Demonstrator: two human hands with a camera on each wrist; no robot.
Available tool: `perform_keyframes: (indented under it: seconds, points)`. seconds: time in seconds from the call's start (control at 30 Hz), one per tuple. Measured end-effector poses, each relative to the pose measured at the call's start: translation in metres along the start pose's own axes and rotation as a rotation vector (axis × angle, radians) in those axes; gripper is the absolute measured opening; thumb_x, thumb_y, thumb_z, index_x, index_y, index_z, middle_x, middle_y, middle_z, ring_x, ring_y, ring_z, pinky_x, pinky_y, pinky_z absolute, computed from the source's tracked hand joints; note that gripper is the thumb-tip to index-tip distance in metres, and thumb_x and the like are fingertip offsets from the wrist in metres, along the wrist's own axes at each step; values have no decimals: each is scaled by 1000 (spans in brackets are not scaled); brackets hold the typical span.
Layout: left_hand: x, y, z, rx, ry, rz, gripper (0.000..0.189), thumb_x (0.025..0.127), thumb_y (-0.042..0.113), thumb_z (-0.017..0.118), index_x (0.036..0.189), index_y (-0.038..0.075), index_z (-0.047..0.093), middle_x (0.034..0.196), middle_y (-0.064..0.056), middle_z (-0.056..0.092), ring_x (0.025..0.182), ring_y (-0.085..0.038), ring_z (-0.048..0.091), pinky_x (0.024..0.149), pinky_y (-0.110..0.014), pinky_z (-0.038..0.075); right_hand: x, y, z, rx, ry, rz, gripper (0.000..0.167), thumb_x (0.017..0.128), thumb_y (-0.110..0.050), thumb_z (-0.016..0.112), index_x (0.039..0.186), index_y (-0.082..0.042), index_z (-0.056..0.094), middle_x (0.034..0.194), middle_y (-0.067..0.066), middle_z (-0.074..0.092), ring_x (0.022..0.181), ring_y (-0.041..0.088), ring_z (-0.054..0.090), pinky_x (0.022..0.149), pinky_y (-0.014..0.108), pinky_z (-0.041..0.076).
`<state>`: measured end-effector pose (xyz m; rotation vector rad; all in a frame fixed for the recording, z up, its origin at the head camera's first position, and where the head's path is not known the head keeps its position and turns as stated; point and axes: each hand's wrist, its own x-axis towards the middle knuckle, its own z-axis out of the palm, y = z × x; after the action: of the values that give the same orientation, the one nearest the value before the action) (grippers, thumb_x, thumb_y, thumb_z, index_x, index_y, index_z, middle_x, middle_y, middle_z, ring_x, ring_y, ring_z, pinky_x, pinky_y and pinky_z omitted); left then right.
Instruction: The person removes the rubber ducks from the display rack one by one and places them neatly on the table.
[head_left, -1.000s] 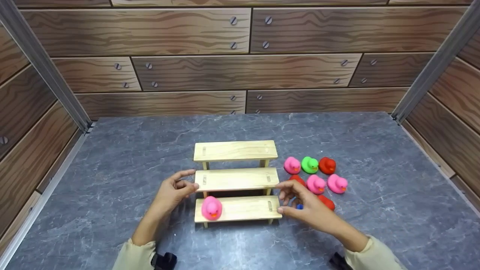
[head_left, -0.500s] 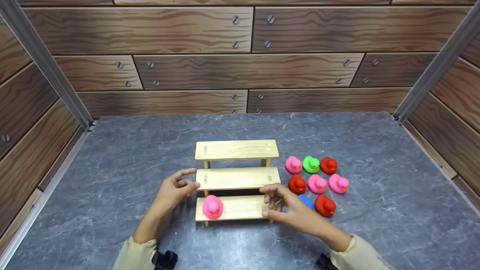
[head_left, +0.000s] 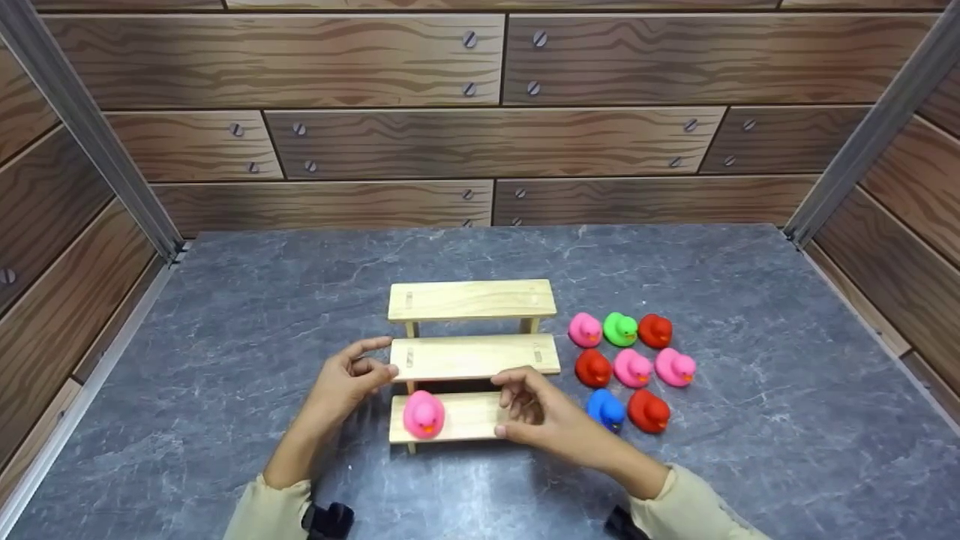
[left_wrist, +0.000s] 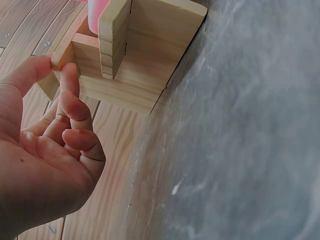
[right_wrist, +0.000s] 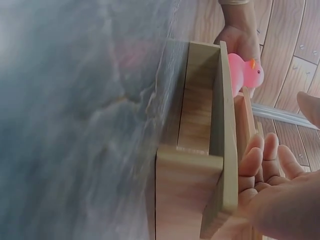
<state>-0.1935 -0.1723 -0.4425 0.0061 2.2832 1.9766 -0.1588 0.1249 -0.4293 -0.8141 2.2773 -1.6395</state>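
A three-tier wooden step stand (head_left: 472, 358) is in the middle of the table. At its left end my left hand (head_left: 341, 390) pinches the middle step between thumb and index finger, the other fingers curled. In the left wrist view, thumb and fingertip touch that step's end. A pink rubber duck (head_left: 424, 415) sits on the bottom step's left part, facing me. My right hand (head_left: 559, 424) hovers over the bottom step's right part, covering that end. Its fingers are loosely bent with nothing between them, as the right wrist view also shows.
Right of the stand, several rubber ducks stand in loose rows: a green duck (head_left: 620, 329), a blue duck (head_left: 606, 409), red ducks such as the front one (head_left: 649, 412), and pink ducks such as the rightmost (head_left: 675, 367). Wood-patterned walls (head_left: 375, 146) enclose the grey table (head_left: 262, 292).
My right hand has moved left from the stand's right end to above the bottom step, uncovering the blue and red ducks. My left hand, the stand and the pink duck on it have stayed put.
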Motion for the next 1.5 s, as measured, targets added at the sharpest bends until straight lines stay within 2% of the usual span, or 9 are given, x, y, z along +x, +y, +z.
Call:
perform_keyframes:
  seconds: [0.23,0.53,0.77,1.2,1.37,1.5]
  points:
    - [0,0,0,-11,-5,-8,53,83,4,69,132,-2,51,72,6,63,64,-8,52,62,-22,41,8,-2,12,23,-37,50,53,86,-14,72,128,2,45,104,13,51,83,8,49,71,16,40]
    - [-2,-1,1,-19,12,45,53,80,8,71,129,-3,54,71,4,64,64,-11,55,61,-23,42,16,-8,25,32,-52,84,52,85,-16,73,127,0,47,103,13,53,82,8,50,70,16,41]
    - [1,1,0,-2,-1,-6,54,82,6,70,133,-1,52,72,5,64,65,-9,54,62,-22,42,22,-13,35,-17,-43,101,51,84,-19,74,126,-3,50,101,11,56,79,6,50,70,17,41]
    - [1,0,0,-15,-12,4,53,83,5,69,132,-3,51,71,6,62,62,-6,50,60,-21,40,34,-17,45,-51,-58,130,50,83,-18,75,125,-3,52,90,3,52,70,5,46,65,18,41]
    - [0,0,-1,-13,-10,-1,52,84,4,69,133,-2,51,72,5,63,63,-6,51,60,-21,40,36,-20,49,-58,-66,141,52,82,-19,77,128,-7,54,87,3,52,70,5,46,63,18,40]
    - [0,0,0,-23,-10,-8,52,84,4,69,133,-2,51,73,5,64,64,-8,52,61,-21,41,37,-22,51,-104,-64,164,54,81,-23,78,129,-12,55,85,0,53,68,6,46,60,18,39]
